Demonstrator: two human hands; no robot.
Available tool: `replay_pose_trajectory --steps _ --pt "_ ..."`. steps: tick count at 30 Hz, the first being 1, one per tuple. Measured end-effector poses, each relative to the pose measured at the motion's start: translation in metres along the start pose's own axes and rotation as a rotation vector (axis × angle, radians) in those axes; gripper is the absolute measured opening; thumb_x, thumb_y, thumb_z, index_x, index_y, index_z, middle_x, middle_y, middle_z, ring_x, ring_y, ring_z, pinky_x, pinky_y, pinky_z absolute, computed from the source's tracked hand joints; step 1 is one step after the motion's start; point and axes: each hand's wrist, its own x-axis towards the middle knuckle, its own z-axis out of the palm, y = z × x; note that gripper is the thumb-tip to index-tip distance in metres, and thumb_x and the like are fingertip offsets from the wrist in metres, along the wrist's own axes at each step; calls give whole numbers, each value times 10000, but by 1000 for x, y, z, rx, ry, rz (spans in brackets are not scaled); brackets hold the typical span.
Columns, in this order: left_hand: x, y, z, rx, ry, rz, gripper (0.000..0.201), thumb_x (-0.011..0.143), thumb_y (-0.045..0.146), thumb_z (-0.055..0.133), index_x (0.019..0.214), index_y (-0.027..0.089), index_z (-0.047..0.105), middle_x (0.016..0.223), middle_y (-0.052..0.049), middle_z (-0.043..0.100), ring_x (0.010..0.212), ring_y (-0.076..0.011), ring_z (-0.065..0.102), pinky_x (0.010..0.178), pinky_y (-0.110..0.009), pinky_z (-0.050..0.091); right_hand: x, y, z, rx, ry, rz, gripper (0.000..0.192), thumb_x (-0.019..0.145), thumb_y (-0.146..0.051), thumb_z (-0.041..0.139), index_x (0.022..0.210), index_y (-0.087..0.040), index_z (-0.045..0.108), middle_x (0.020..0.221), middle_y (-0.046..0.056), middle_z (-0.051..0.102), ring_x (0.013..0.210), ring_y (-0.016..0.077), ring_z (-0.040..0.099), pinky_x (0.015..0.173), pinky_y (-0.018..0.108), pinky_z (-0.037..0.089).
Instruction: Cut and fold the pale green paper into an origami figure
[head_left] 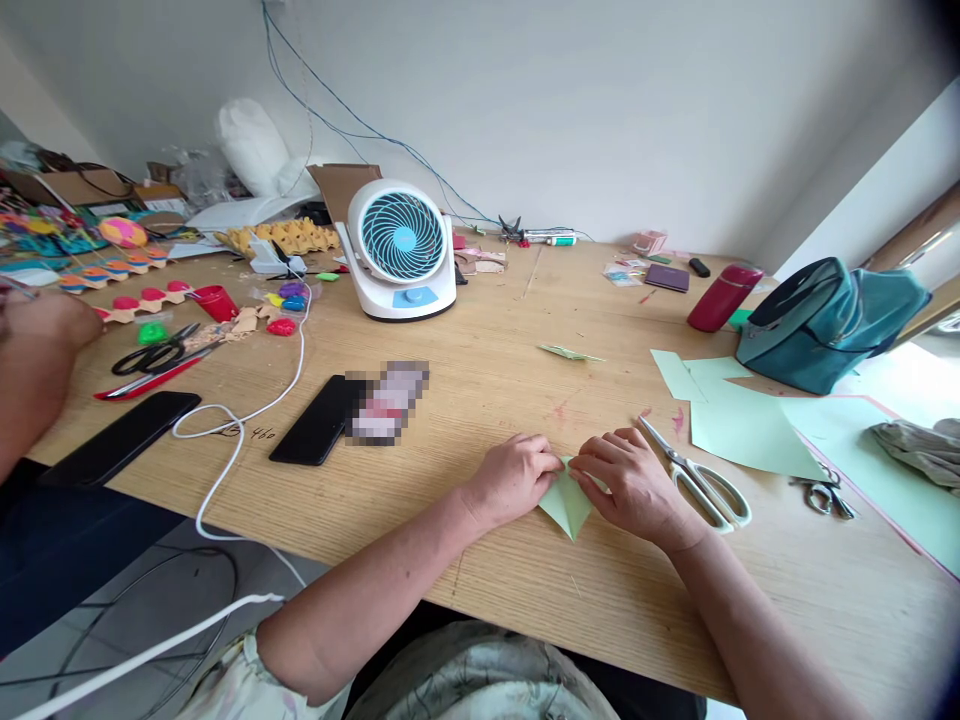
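A small piece of light green paper (568, 508), folded with a crease down its middle and a point toward me, lies between my hands on the wooden table. My left hand (517, 478) pinches its left upper edge, fingers curled. On the opposite edge, my right hand (628, 484) grips the paper with thumb and bent fingers. Both hands partly cover its top. Scissors with cream handles (705, 482) lie just right of my right hand. Beyond the hands rests a thin folded green paper piece (571, 353).
A white fan (401, 250) stands at the back. Phones (311, 420), a white cable (217, 480) and a co-worker's arm (37, 350) are on the left. Green sheets (750, 430), small scissors (823, 496), a red flask (724, 297) and a teal bag (817, 330) lie right.
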Motion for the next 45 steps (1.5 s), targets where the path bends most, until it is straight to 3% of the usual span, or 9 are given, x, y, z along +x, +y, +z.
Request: replay_pose_trajectory --steps 11,16,19,24,33,45 --pt "-9 14 -4 277 -112 140 183 946 259 521 1079 193 628 1085 -43 663 972 -211 559 798 -330 508 -1 7 2 40 -91 33 138 940 -261 564 986 -197 678 888 48 651 802 179 614 797 344 373" --pt "-10 16 0 320 -103 220 210 984 222 436 1080 168 614 1112 -67 671 1030 -213 583 828 -353 483 -3 10 4 68 -79 35 125 927 -234 580 1007 -204 671 904 49 650 814 180 628 790 329 388" --pt "-12 16 4 330 -103 245 220 968 248 493 1140 149 589 1181 -94 654 1120 -235 573 865 -368 474 -4 11 5 85 -75 36 132 938 -234 557 1003 -205 668 915 57 649 816 182 627 788 331 395" --pt "-17 19 9 345 -110 223 360 918 297 598 1229 126 539 1295 -130 600 1213 -270 540 939 -386 462 -5 13 8 108 -77 50 128 935 -231 555 988 -201 667 912 54 642 818 179 623 785 331 406" --pt "-25 22 13 352 -146 190 457 913 356 596 1321 178 493 1436 -126 498 1321 -307 457 1014 -452 419 -5 17 12 86 -50 149 116 920 -229 575 988 -203 665 910 56 628 823 196 594 758 328 424" --pt "-22 27 15 303 -131 139 516 904 401 602 1324 125 488 1416 -160 511 1330 -319 449 1043 -433 401 -5 15 16 152 -19 283 62 889 -263 602 942 -229 606 920 49 607 868 213 608 766 338 475"
